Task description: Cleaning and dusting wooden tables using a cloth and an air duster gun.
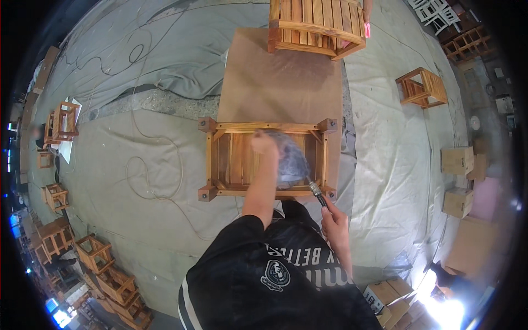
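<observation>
An upside-down wooden stool or small table [236, 192] lies before me, its legs with dark round feet pointing up. Inside its frame sits a crumpled, see-through dark plastic bag [291, 165]; I cannot make out its contents. My left hand [265, 143] is at the bag's upper left edge, its fingers smeared by motion. In my right hand [334, 224], at the frame's near right corner, is a slim hand tool [315, 190] with a metal collar and dark grip. Its tip points up-left toward the bag.
A brown board [280, 82] lies under the stool. Beyond it stands a slatted wooden bench [316, 27], with another person's hand [367, 14] beside it. A small stool [423, 88] and cardboard boxes [457, 160] are at right. A hose [176, 154] loops over the grey floor sheet.
</observation>
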Demonstrator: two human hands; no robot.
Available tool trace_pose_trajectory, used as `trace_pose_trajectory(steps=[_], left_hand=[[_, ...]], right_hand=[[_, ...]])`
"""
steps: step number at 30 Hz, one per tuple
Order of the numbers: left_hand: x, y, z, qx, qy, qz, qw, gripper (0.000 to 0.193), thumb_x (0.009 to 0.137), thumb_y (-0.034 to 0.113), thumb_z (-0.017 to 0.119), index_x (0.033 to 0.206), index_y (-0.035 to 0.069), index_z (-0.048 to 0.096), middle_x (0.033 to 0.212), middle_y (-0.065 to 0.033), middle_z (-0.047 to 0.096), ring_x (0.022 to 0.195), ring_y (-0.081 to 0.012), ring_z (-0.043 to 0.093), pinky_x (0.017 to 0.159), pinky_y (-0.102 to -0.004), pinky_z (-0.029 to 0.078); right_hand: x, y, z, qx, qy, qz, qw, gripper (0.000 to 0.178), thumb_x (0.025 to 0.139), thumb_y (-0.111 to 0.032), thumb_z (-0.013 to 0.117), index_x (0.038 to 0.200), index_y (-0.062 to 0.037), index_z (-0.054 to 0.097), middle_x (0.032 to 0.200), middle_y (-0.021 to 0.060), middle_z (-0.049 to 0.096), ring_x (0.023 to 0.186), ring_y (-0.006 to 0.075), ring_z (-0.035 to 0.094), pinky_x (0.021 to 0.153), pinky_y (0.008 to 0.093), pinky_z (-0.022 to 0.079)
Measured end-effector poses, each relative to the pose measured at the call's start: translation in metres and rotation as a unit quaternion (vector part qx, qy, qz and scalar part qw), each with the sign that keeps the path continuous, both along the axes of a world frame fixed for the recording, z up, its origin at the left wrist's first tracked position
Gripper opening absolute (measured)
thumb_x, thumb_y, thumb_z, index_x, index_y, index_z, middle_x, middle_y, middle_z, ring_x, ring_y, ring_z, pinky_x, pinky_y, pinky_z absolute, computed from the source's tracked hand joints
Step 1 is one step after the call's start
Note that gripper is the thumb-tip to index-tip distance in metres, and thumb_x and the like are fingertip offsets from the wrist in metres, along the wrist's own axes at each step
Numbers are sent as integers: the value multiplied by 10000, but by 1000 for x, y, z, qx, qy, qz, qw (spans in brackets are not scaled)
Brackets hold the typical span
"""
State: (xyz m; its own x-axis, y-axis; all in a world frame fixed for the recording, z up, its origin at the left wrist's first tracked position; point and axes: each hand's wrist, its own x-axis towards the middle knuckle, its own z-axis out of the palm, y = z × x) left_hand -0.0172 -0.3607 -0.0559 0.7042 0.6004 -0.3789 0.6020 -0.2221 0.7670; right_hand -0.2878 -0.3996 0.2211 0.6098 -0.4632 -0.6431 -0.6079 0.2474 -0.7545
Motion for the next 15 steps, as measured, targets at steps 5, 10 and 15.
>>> trace_pose_trajectory(steps=[5, 10, 15], left_hand=[[29, 96, 1, 110, -62, -97, 987, 213, 887, 164, 595, 992, 6, 692, 1019, -178, 656, 909, -332, 658, 757, -450, 516], [1, 83, -11, 42, -112, -218, 969, 183, 861, 104, 534, 996, 59, 648, 1101, -152, 570, 886, -327, 623, 812, -415, 498], [-48, 13, 0, 54, -73, -559, 824, 262, 868, 324, 609, 1025, 126, 681, 1186, -184, 519, 1001, -367, 614, 829, -449, 512]], right_hand=[[-2, 1, -3, -13, 4, 0, 1000, 387, 968, -124, 516, 1344, -33, 524, 659, -77, 403, 564, 19, 340, 492, 207, 276], [4, 10, -2, -53, 28, 33, 998, 381, 965, -119, 514, 1337, -40, 535, 657, -72, 417, 578, 21, 360, 509, 210, 290], [2, 21, -32, -218, -30, 199, 955, 388, 962, -148, 521, 1345, -94, 542, 620, -68, 430, 501, 19, 367, 443, 208, 298]])
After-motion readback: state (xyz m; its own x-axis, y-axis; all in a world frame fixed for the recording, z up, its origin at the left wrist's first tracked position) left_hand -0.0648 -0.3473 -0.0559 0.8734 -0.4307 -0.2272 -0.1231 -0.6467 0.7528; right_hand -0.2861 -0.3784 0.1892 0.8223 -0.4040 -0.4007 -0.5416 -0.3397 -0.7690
